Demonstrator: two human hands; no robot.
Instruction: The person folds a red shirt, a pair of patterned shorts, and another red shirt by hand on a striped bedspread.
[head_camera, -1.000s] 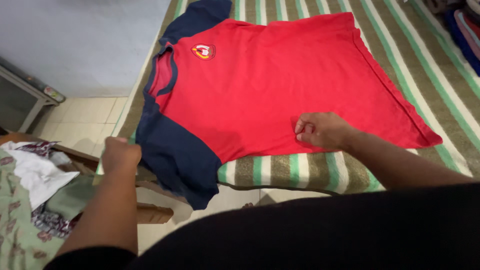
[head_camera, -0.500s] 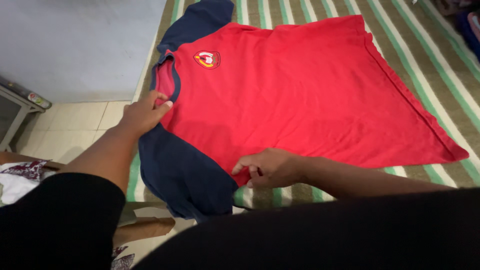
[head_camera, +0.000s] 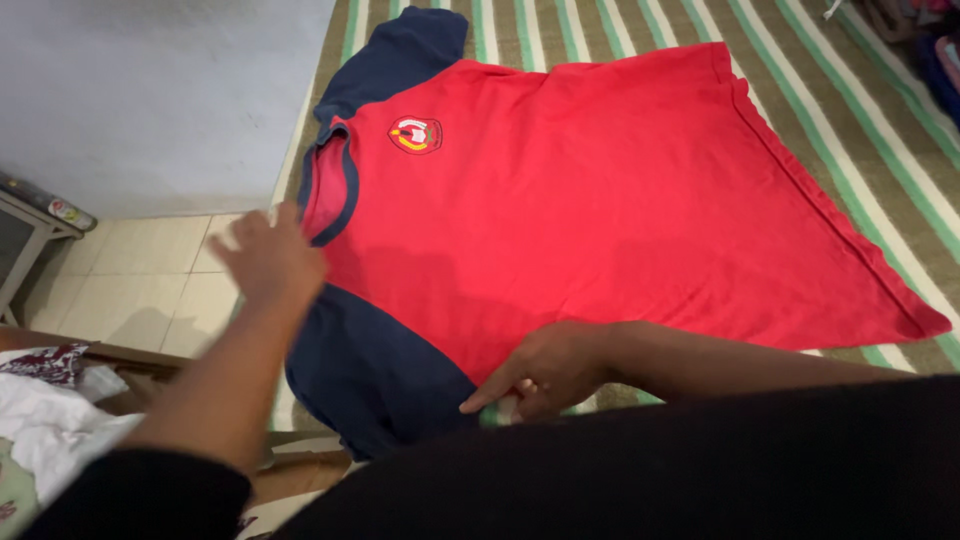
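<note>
My left hand (head_camera: 268, 262), blurred, fingers spread, lies at the collar of one red shirt (head_camera: 600, 200) with two navy sleeves. My right hand (head_camera: 545, 368) pinches the shirt's near edge. The shirt lies flat on one striped bed (head_camera: 800, 80).

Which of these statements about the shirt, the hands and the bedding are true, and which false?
1. The red T-shirt lies flat on a striped bedspread. True.
2. Its sleeves are white. False: the near sleeve is navy blue.
3. The right hand rests at the shirt's near edge. True.
4. The left hand is over the shirt's bottom hem. False: it is near the collar.
5. A crest badge sits on the chest. True.
</note>
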